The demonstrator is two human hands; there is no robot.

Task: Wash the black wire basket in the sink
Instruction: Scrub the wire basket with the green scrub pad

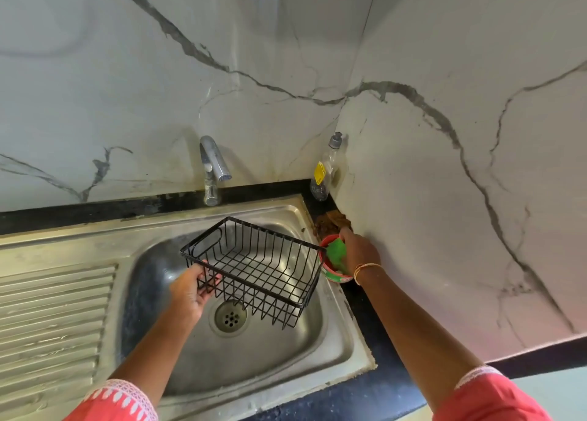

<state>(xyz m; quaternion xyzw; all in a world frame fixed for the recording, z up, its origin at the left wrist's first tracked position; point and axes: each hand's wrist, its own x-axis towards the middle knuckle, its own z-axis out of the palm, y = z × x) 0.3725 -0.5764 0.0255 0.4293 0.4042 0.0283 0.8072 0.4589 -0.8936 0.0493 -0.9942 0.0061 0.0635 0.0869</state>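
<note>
A black wire basket hangs tilted over the steel sink, above the drain. My left hand grips its near left corner from below. My right hand is at the sink's right rim, fingers closed on a green scrub pad that sits in a small red tub. The basket's right end touches or nearly touches the tub. The tap stands behind the sink with no water running.
A clear dish-soap bottle with a yellow label stands in the corner. A brown scrubber lies beyond the red tub. The ribbed drainboard spreads to the left. Marble walls close in behind and on the right.
</note>
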